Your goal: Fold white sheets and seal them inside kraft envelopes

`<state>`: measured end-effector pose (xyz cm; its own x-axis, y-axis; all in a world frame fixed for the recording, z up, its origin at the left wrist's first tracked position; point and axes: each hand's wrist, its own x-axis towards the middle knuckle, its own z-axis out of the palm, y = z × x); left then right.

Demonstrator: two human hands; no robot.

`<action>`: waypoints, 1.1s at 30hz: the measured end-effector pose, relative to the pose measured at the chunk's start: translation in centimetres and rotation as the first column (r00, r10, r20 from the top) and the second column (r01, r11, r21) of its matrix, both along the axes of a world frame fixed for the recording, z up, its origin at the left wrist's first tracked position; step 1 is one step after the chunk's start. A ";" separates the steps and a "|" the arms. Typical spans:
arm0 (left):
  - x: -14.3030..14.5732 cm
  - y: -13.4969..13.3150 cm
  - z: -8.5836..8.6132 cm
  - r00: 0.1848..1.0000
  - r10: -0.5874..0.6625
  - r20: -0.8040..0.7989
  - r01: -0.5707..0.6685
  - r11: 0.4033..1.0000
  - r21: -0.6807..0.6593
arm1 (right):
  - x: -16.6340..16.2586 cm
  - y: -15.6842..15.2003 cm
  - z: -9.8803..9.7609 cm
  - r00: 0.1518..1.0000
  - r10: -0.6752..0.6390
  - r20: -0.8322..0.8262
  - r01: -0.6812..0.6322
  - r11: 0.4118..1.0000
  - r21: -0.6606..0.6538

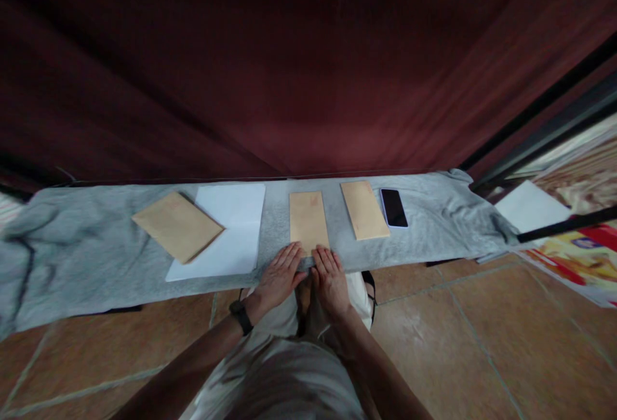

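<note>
A tan paper envelope point(308, 217) lies upright in front of me on the grey cloth. My left hand point(283, 273) rests with its fingers flat on the envelope's lower left corner; a dark watch is on that wrist. My right hand point(331, 278) lies with fingers stretched over the lower right corner. To the right sits a second tan envelope or stack of envelopes point(365, 210), slightly turned. On the left, more tan envelopes point(177, 226) lie askew, partly over white paper sheets point(236, 233).
A smartphone point(394, 208) lies beside the right-hand envelope. The narrow surface is covered by a grey cloth point(446, 214), with a dark red curtain point(299, 85) hanging behind it. Black metal bars point(554, 98) and a colourful printed box point(578, 253) are at the right. Below is a tiled floor point(434, 336).
</note>
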<state>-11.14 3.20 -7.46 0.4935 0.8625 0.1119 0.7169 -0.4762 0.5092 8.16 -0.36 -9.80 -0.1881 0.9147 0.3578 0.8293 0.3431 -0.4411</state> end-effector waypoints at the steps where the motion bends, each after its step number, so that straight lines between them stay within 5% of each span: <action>1: 0.1 0.3 0.1 1.000 0.014 0.009 -0.014 1.000 -0.005 | 0.0 0.0 -0.1 1.000 0.000 0.001 0.000 1.000 -0.001; 9: 3.8 5.7 0.7 0.968 0.011 0.251 -0.004 1.000 -0.028 | 0.0 0.1 -0.3 1.000 -0.015 -0.003 0.015 1.000 -0.003; 14: 6.1 10.9 0.0 0.972 -0.023 0.235 0.030 0.999 -0.029 | -0.1 0.0 -0.3 1.000 -0.029 0.002 0.029 1.000 -0.002; 23: 6.7 16.4 -0.6 0.997 -0.076 -0.006 0.076 0.996 0.035 | -0.3 0.1 -0.1 0.999 -0.036 0.016 0.036 0.999 0.003; 33: 5.8 15.6 -0.9 0.931 -0.196 -0.308 0.237 0.966 0.099 | -0.3 0.1 -0.4 0.999 -0.037 0.021 0.036 0.999 0.026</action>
<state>-5.33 18.84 -8.32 0.6948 0.7181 0.0399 0.6961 -0.6854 0.2139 7.88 -0.26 -10.16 -0.1629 0.9118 0.3771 0.8507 0.3233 -0.4144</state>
